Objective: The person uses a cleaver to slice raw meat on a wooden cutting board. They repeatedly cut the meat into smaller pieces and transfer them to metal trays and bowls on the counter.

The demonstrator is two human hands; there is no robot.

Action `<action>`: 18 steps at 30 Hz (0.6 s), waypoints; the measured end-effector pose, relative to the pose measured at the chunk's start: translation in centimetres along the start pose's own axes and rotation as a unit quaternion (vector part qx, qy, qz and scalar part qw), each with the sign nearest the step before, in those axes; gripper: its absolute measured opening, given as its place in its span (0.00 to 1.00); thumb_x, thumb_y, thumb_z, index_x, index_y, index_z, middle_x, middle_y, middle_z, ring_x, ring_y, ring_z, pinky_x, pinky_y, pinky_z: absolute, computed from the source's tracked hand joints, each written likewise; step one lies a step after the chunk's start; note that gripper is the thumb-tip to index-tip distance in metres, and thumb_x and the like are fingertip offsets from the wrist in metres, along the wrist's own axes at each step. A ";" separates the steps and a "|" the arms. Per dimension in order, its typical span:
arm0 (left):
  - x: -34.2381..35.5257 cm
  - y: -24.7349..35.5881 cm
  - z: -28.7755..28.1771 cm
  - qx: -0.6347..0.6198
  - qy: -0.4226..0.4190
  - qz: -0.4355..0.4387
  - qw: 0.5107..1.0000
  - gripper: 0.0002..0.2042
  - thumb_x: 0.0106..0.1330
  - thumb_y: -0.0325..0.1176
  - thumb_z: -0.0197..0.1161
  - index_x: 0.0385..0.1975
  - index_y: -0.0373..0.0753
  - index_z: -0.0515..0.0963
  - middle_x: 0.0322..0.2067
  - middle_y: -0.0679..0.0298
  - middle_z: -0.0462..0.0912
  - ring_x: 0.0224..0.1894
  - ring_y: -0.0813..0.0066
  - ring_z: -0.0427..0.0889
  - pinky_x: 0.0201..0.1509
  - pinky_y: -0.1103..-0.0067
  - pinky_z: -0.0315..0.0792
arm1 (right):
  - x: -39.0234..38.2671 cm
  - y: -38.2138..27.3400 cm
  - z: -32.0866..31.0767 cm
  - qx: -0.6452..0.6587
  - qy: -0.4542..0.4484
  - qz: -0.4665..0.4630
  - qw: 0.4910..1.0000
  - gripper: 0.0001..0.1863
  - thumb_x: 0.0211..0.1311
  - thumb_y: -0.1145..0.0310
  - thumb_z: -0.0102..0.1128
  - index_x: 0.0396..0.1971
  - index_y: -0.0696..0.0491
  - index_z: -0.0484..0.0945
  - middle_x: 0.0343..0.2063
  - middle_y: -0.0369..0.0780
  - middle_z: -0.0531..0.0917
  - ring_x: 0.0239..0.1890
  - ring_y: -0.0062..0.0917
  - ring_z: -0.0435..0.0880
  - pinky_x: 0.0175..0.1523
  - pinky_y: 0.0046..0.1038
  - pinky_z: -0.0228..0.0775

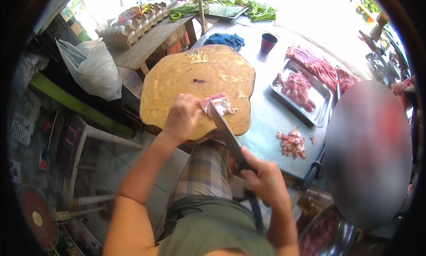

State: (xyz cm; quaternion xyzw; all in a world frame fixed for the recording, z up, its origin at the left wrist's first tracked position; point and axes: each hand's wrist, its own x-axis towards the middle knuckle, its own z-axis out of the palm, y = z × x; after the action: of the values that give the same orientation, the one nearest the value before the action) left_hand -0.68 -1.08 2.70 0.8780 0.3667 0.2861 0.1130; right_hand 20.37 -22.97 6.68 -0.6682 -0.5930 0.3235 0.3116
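Observation:
On a round wooden chopping block (pixel 173 74) lies a small piece of pink and white fatty meat (pixel 224 106). The fingertips of my left hand (pixel 182 114) are closed on its left edge. My right hand (pixel 262 174) grips the handle of a large knife (pixel 228 134), whose blade rests across the meat. On the metal table (pixel 262 145) to the right are a tray (pixel 321 118) with sliced meat (pixel 295 89), a large meat slab (pixel 313 65) behind it, and a heap of trimmings (pixel 290 142).
A dark cup (pixel 268 43) and blue cloth (pixel 224 40) sit behind the block. Egg trays (pixel 133 38), greens (pixel 259 11) and a white bag (pixel 93 71) are beyond. A steel bowl (pixel 348 229) and a second knife handle (pixel 313 171) are at right; a blurred oval hides part.

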 end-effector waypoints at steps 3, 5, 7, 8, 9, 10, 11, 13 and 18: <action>-0.1 2.7 2.8 -0.026 0.002 0.048 0.999 0.08 0.61 0.22 0.64 0.40 0.34 0.78 0.41 0.53 0.81 0.51 0.53 0.77 0.58 0.65 0.72 | -1.8 0.7 -0.7 0.075 0.080 0.033 0.993 0.33 0.59 0.78 0.65 0.68 0.52 0.74 0.44 0.51 0.86 0.40 0.36 0.86 0.45 0.31 0.77; 0.2 3.2 4.0 0.016 -0.002 0.064 0.998 0.09 0.62 0.24 0.63 0.41 0.33 0.78 0.43 0.53 0.81 0.52 0.52 0.76 0.58 0.65 0.72 | -2.7 1.4 -0.9 0.094 0.120 0.052 0.987 0.34 0.58 0.82 0.63 0.68 0.55 0.73 0.39 0.42 0.88 0.29 0.20 0.80 0.35 0.23 0.74; 0.8 3.0 4.3 0.060 -0.040 0.076 0.995 0.10 0.62 0.25 0.63 0.43 0.33 0.78 0.43 0.52 0.81 0.52 0.51 0.77 0.58 0.65 0.73 | -3.2 2.1 -0.8 0.124 0.151 0.084 0.977 0.34 0.59 0.84 0.62 0.68 0.55 0.73 0.36 0.36 0.87 0.23 0.12 0.75 0.28 0.19 0.69; 1.1 2.8 4.1 0.089 -0.075 0.068 0.991 0.11 0.62 0.26 0.63 0.43 0.32 0.78 0.44 0.51 0.81 0.51 0.50 0.77 0.58 0.64 0.73 | -3.5 2.4 -0.8 0.126 0.153 0.063 0.978 0.34 0.59 0.84 0.62 0.69 0.55 0.73 0.34 0.33 0.86 0.21 0.09 0.72 0.25 0.17 0.67; 1.6 2.7 3.8 0.063 -0.074 0.072 0.993 0.10 0.61 0.25 0.63 0.43 0.32 0.79 0.43 0.50 0.82 0.51 0.49 0.78 0.57 0.64 0.74 | -3.7 2.7 -0.7 0.131 0.153 0.063 0.977 0.34 0.58 0.84 0.62 0.69 0.56 0.73 0.35 0.34 0.87 0.21 0.09 0.73 0.26 0.17 0.68; 2.1 2.6 3.5 0.044 -0.083 0.064 0.993 0.10 0.60 0.24 0.63 0.42 0.33 0.79 0.43 0.49 0.82 0.50 0.49 0.79 0.56 0.64 0.74 | -3.8 2.9 -0.6 0.134 0.152 0.062 0.977 0.34 0.58 0.84 0.62 0.69 0.56 0.73 0.36 0.34 0.87 0.22 0.09 0.74 0.28 0.17 0.69; 2.7 2.5 2.9 0.024 -0.104 0.053 0.993 0.10 0.59 0.24 0.63 0.41 0.33 0.79 0.43 0.48 0.82 0.49 0.49 0.79 0.55 0.63 0.74 | -4.0 3.2 -0.5 0.138 0.151 0.060 0.977 0.34 0.58 0.84 0.62 0.69 0.57 0.73 0.37 0.35 0.87 0.23 0.09 0.75 0.30 0.17 0.71; 3.5 2.3 1.2 0.013 -0.207 0.018 0.978 0.10 0.59 0.23 0.61 0.41 0.33 0.79 0.41 0.47 0.82 0.48 0.48 0.81 0.54 0.62 0.74 | -4.1 3.6 -0.3 0.138 0.144 0.063 0.978 0.34 0.58 0.83 0.62 0.68 0.57 0.72 0.42 0.38 0.88 0.25 0.10 0.76 0.33 0.17 0.72; 3.4 1.8 -0.7 -0.054 -0.133 -0.102 0.984 0.08 0.65 0.27 0.63 0.41 0.32 0.80 0.40 0.46 0.82 0.48 0.47 0.81 0.54 0.61 0.73 | -3.2 4.3 0.2 0.108 0.173 -0.021 0.979 0.34 0.58 0.83 0.62 0.68 0.59 0.72 0.40 0.37 0.89 0.26 0.10 0.76 0.35 0.18 0.72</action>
State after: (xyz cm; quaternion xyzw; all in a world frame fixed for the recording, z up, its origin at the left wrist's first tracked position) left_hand 1.90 0.01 5.41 0.8590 0.4198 0.1729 0.2367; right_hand 22.43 -26.62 3.33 -0.6639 -0.5054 0.2587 0.4868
